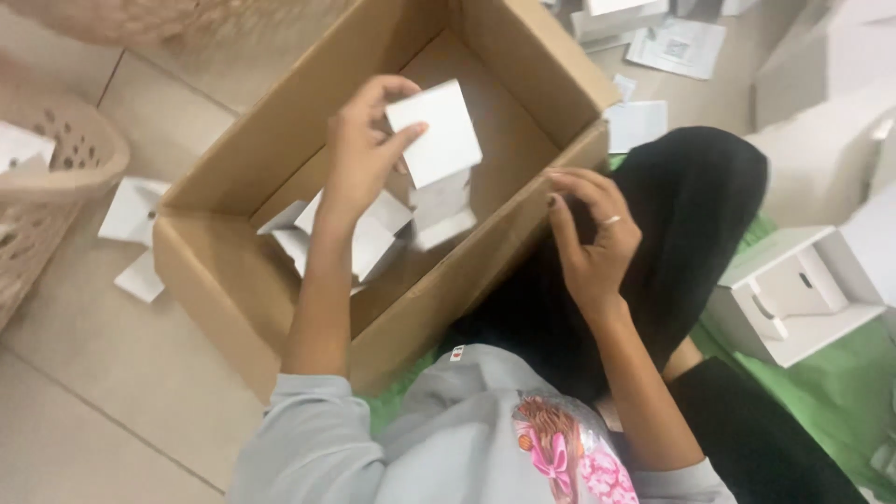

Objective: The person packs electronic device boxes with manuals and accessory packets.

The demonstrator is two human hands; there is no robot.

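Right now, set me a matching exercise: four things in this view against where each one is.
Things:
1. left hand
2. right hand
3. white card
4. woven basket

Places:
A. at the far left edge, on the tiled floor
B. pinched in fingers above the open cardboard box
C. empty, beside the box's near rim
D. over the box, gripping something white

Pairs: 1-D, 2-C, 3-B, 4-A

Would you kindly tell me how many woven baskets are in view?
2: one basket at the left edge, one basket along the top edge above the cardboard box. Both are cropped; others may lie outside the view.
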